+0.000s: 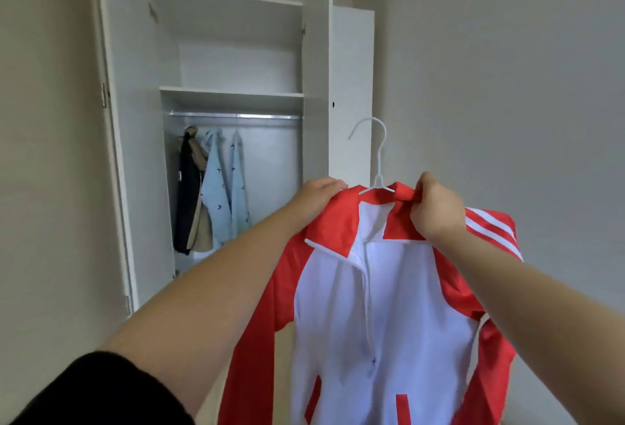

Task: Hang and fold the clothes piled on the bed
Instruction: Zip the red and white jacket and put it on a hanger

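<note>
A red and white zip jacket (378, 306) hangs on a white wire hanger (377, 154), held up in front of me. My left hand (316, 196) grips the jacket's left shoulder by the collar. My right hand (436, 205) pinches the red collar at the right side, just beside the hanger's neck. The hanger's hook stands free above the collar. To the left, an open white wardrobe (233, 96) shows a metal rail (236, 116) under a shelf.
On the rail hang a dark and beige jacket (189, 194) and two light blue patterned shirts (223, 188). The rail's right half is bare. The wardrobe's doors stand open at left (111, 154) and right (351, 86). Plain walls lie on both sides.
</note>
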### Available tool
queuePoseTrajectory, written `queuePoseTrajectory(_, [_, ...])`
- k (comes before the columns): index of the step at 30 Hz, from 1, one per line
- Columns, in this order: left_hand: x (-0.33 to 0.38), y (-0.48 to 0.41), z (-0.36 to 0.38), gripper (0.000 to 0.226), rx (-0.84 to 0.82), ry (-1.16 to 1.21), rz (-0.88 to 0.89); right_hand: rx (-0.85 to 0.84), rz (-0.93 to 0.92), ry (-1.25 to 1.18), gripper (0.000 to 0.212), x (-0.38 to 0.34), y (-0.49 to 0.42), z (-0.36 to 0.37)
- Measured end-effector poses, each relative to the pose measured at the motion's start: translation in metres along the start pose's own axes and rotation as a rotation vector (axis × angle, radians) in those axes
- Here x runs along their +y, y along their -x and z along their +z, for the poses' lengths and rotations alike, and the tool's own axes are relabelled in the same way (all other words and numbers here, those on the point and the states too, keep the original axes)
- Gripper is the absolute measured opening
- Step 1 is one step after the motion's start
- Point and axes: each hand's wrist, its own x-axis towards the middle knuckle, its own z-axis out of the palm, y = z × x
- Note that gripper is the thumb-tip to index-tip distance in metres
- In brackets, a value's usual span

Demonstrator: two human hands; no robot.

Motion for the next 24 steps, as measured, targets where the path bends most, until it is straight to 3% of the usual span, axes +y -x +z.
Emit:
queuePoseTrajectory(3, [-0.005, 0.008, -0.025, 0.022, -0.157, 0.029, -0.13, -0.032, -0.033, -0.034, 0.016, -0.011, 0.006, 0.01])
queuePoseTrajectory(6, [-0.007, 0.019, -0.041, 0.013, -0.321, -0.205, -0.243, -0.047, -0.065, -0.072, 0.02, -0.024, 0.009, 0.017])
queuePoseTrajectory(9, [-0.003, 0.023, -0.041, 0.022, -0.369, -0.402, -0.228, -0.005, -0.078, -0.107, 0.036, -0.032, 0.015, 0.02])
queuePoseTrajectory(14, [0.003, 0.016, -0.026, 0.036, -0.034, -0.669, 0.051, 0.111, -0.097, -0.191, 0.036, -0.038, 0.017, 0.009])
queuePoseTrajectory(17, [0.003, 0.011, -0.019, 0.028, 0.096, -0.694, 0.119, 0.256, -0.077, -0.218, 0.018, -0.044, 0.018, 0.001])
queuePoseTrajectory(20, [0.003, 0.008, -0.011, 0.023, 0.149, -0.68, 0.161, 0.032, 0.037, -0.032, 0.042, -0.053, 0.022, -0.005])
queuePoseTrajectory(24, [0.002, 0.008, -0.001, 0.022, 0.177, -0.664, 0.223, -0.092, 0.006, 0.217, 0.015, -0.05, 0.017, -0.012])
